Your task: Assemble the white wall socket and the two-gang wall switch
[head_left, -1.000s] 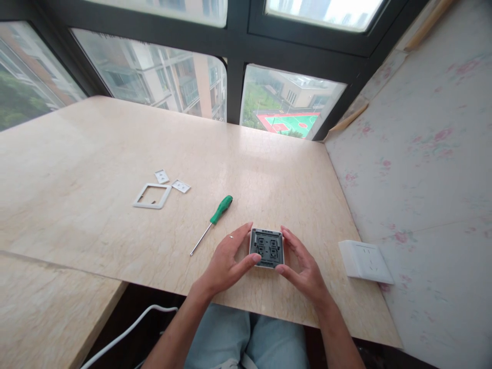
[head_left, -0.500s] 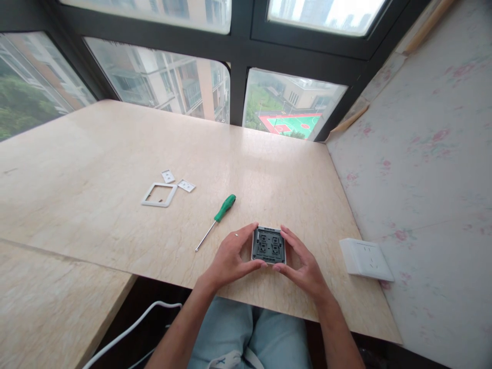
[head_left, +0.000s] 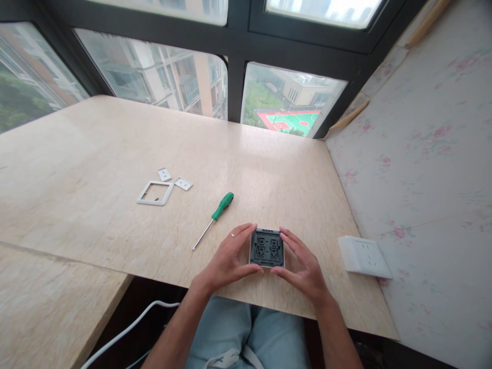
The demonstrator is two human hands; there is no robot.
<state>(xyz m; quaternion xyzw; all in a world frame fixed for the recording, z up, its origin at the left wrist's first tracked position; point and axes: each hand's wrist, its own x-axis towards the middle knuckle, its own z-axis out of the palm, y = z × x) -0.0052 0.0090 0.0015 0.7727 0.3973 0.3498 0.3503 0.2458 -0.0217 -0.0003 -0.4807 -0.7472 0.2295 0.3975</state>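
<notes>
Both my hands hold a grey square switch module just above the near edge of the beige marble table. My left hand grips its left side with thumb below and fingers above; a ring shows on one finger. On the module's right side my right hand pinches it the same way. The module's dark inner mechanism faces up. A green-handled screwdriver lies just left of my left hand, its tip pointing toward me.
A white square frame and two small white rocker caps lie farther left on the table. A white wall socket sits on the floral wall at right. Windows run behind the table. A white cable hangs below the edge.
My hands stay on the switch module in nearly the same place; my thumbs have closed in slightly under its lower edge. The camera view shifted a little.
</notes>
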